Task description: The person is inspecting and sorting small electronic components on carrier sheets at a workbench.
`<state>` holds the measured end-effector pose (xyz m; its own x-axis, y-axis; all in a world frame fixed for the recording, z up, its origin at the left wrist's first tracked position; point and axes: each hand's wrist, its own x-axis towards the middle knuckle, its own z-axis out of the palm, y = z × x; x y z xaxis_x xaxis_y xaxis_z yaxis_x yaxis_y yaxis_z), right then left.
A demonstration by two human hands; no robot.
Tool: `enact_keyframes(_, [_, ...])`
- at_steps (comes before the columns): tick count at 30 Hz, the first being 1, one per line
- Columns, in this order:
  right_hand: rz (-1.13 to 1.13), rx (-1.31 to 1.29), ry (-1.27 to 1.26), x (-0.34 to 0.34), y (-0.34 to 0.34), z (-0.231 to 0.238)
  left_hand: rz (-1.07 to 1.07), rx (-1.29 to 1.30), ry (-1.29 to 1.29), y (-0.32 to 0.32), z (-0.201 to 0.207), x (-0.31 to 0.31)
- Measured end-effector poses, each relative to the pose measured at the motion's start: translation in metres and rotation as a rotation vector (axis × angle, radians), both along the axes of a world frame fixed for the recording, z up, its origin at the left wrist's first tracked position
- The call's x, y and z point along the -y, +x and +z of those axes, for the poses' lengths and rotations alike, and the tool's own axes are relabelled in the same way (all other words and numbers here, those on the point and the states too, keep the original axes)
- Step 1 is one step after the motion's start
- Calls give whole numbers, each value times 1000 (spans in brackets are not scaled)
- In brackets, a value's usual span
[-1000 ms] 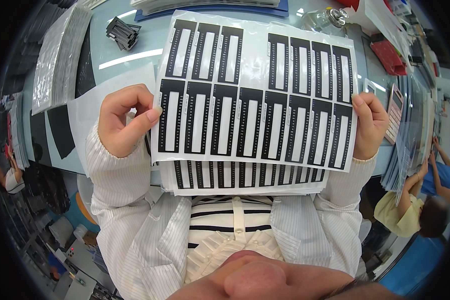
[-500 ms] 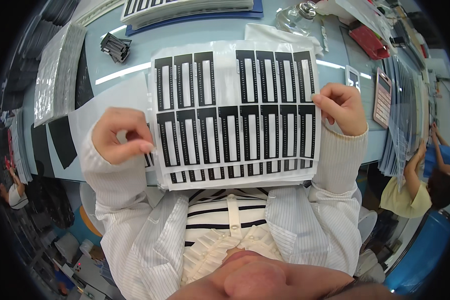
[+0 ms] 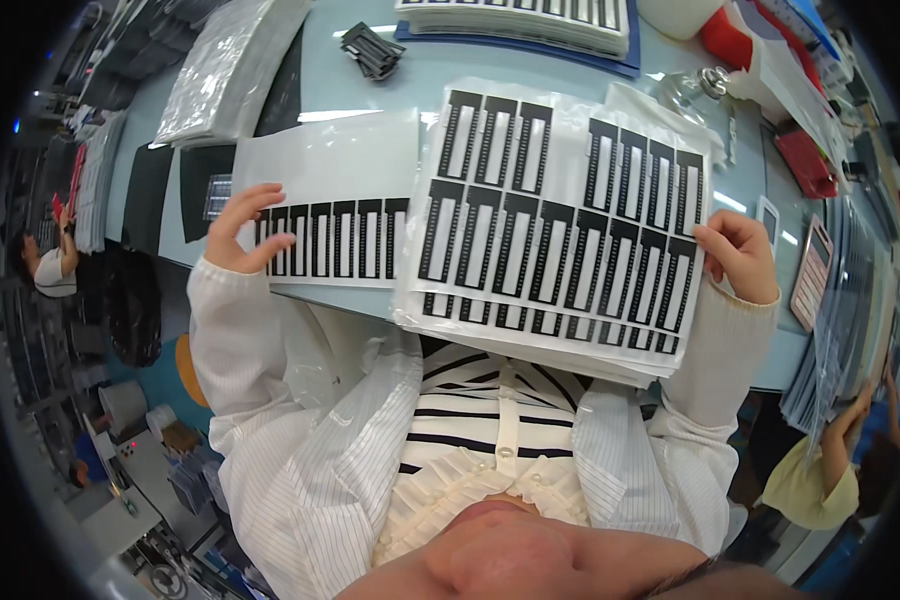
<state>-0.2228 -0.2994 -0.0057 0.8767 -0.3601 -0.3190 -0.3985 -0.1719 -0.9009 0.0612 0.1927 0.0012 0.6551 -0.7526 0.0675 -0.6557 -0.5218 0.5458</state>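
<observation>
A stack of white sheets (image 3: 570, 190) bearing rows of black rectangular stickers with white windows lies tilted in front of me, its near edge overhanging the table. One sticker place in the top row is bare. My right hand (image 3: 740, 258) pinches the stack's right edge between thumb and fingers; how many sheets it holds I cannot tell. Left of the stack lies a translucent sheet (image 3: 330, 160) with a single row of similar black stickers along its near part. Over that sheet's left edge hovers my left hand (image 3: 245, 230), thumb and fingers apart, holding nothing.
Small black pieces (image 3: 372, 50) lie heaped at the back. Behind the stack are another sheet pile (image 3: 520, 25), a white cloth (image 3: 660, 115) and a glass bottle (image 3: 692, 92). A calculator (image 3: 812, 275) sits at right, a plastic-wrapped pile (image 3: 232, 75) at far left. Co-workers appear at both sides.
My left hand has left the stack's left edge, moved left and spread its fingers. The stack now lies tilted, further from the left sheet, whose sticker row shows. The view has shifted.
</observation>
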Motion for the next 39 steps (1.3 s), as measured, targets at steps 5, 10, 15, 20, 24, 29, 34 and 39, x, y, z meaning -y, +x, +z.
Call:
enact_keyframes(5, [5, 5, 7, 2, 1, -1, -9, 93, 104, 3, -13, -45])
enact_keyframes(10, [-6, 11, -14, 0, 2, -3, 44, -32, 72, 7, -27, -64])
enact_keyframes(15, [59, 65, -98, 12, -2, -15, -93, 182, -10, 22, -52, -71])
enact_keyframes(20, [-39, 95, 23, 13, -6, -18, -138, 358, 7, 28, -70, -78])
enact_keyframes(24, [-17, 55, -4, 7, 0, -12, -98, 302, 96, 38, -66, -70])
enact_keyframes(29, [-26, 71, 100, 5, -3, -7, 2, -10, 171, 26, -36, -60])
enact_keyframes(34, [-29, 72, 106, 5, -3, -7, -394, 211, -106, 27, -34, -42])
enact_keyframes(39, [-38, 58, 75, 5, -1, -10, -360, -128, -215, 31, -52, -55])
